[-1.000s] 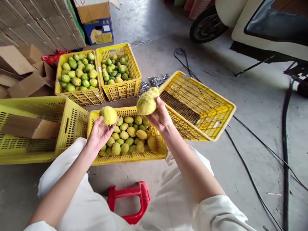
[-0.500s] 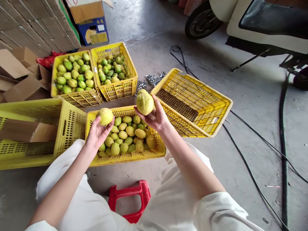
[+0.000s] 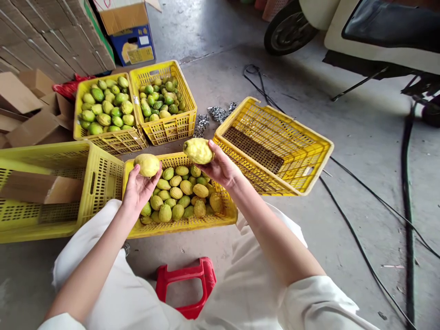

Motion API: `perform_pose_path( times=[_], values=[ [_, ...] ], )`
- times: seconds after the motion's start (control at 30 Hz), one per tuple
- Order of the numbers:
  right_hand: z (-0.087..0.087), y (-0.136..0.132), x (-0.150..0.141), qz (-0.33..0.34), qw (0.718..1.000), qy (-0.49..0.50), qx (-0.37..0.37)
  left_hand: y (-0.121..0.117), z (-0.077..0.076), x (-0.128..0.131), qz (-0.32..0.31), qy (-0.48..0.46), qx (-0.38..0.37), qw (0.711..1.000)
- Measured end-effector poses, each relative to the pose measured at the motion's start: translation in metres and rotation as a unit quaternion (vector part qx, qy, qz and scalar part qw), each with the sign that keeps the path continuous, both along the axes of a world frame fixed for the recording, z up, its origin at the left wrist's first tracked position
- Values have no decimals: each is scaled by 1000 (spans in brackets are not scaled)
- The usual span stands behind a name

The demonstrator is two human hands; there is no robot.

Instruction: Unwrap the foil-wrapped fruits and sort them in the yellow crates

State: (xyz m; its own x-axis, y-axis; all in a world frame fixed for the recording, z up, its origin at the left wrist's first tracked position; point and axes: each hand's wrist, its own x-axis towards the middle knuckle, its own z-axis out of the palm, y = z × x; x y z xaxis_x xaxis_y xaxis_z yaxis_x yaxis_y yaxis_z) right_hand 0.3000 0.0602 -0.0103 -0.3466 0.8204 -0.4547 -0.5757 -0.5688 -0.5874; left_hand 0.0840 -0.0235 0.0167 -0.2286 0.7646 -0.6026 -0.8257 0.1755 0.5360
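Note:
My left hand (image 3: 139,190) holds a smooth yellow fruit (image 3: 147,165), lemon-like or guava-like, between thumb and fingers. In my right hand (image 3: 222,167) is a bumpier yellow fruit (image 3: 198,151), lying on its side with one end pointing left. Both are raised above the near yellow crate (image 3: 182,228), which holds many ridged yellow-green fruits (image 3: 186,187). The fingers under each fruit are partly hidden. Neither hand touches the crate.
Two yellow crates (image 3: 164,134) of greener fruit stand behind. A tilted yellow crate (image 3: 302,156) is on the right; another crate (image 3: 87,183) at left contains cardboard. A red stool (image 3: 206,279) stands below. Cables (image 3: 407,192) and a scooter (image 3: 385,50) are at right.
The fruit in my right hand has turned from upright to lying sideways, and has come down slightly to the left. The left hand's fruit has shifted a little left.

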Motion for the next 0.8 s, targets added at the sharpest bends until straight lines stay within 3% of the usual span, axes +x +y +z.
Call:
perform_pose_path(
  times=[0.27, 0.4, 0.63, 0.8],
  values=[
    [-2, 0, 0, -10, 1000, -14, -10, -3, -5, 1, -2, 13, -13, 1000],
    [1, 0, -3, -18, 999, -4, -50, -4, -7, 3, -6, 18, -2, 1000],
    [13, -3, -6, 41, 998, 22, -46, -4, -6, 2, -5, 7, -7, 1000],
    [18, -6, -11, -4, 993, -22, -117, -2, -5, 2, 21, 4, -5, 1000]
  ],
)
